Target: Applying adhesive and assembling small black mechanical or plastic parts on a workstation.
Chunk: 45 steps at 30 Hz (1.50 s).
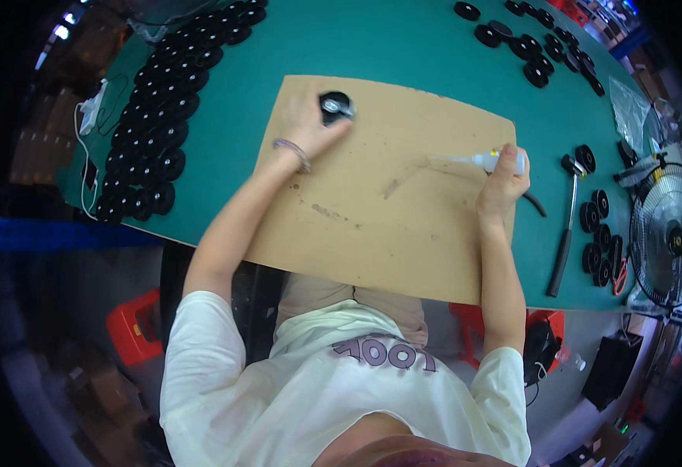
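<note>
With my left hand (307,124) I grip a round black wheel-like part (335,105) over the far left of a cardboard sheet (372,241); the hand is slightly blurred. A pale hub shows at the part's middle. My right hand (502,187) is wrapped round a small clear squeeze bottle (485,160) at the sheet's right side. Its long thin nozzle points left, away from the black part. Dark smudges mark the cardboard.
Rows of black wheels (154,132) cover the table's left; more wheels (532,47) lie far right. A hammer (565,226), red-handled scissors (620,276) and a fan (674,237) are at the right. A white power strip (92,109) lies at the left edge.
</note>
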Each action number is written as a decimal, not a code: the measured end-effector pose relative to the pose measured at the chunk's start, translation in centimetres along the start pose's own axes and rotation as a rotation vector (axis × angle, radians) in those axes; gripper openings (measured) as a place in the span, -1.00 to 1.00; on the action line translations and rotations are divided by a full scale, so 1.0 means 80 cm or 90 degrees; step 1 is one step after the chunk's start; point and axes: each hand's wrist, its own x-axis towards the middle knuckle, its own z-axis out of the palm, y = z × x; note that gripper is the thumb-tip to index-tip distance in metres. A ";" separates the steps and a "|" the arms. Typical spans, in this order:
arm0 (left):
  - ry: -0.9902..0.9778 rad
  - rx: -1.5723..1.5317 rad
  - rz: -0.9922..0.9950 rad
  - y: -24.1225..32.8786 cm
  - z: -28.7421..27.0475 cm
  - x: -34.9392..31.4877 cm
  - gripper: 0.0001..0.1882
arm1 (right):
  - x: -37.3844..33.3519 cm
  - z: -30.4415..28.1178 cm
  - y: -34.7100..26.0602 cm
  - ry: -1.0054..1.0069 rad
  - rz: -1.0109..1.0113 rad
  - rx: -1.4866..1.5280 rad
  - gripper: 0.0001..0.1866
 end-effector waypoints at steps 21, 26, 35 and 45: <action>0.088 0.091 0.270 -0.030 0.044 0.175 -0.65 | 0.035 -0.013 -0.003 0.154 0.316 0.237 -0.57; -0.010 0.004 0.293 0.110 0.140 0.222 -0.55 | 0.039 -0.038 0.012 0.083 0.482 0.430 -0.51; -0.080 0.039 0.128 0.217 0.239 0.302 -0.40 | 0.042 -0.030 0.025 0.011 0.517 0.531 -0.47; -0.113 -0.094 0.174 0.195 0.193 0.263 -0.54 | 0.040 -0.036 0.024 0.021 0.515 0.531 -0.48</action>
